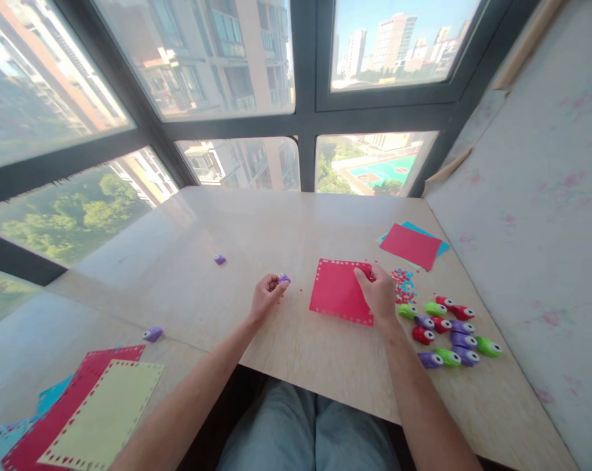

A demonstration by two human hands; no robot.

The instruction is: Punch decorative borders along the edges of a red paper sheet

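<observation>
A red paper sheet (335, 291) with punched holes along its edges lies flat on the pale wooden table (256, 235). My right hand (378, 292) rests on the sheet's right edge, closed on a small red paper punch (369, 271) at its top right corner. My left hand (268, 296) hovers left of the sheet, pinching a small purple punch (284, 278) between its fingertips. Red specks lie between my hands.
Several red, green and purple punches (447, 327) sit in a cluster at the right, beside a heap of paper confetti (403, 284). Red and blue sheets (412, 244) lie at the far right. Punched red, yellow and blue sheets (87, 412) are stacked near left. Loose purple punches (153, 334) lie left.
</observation>
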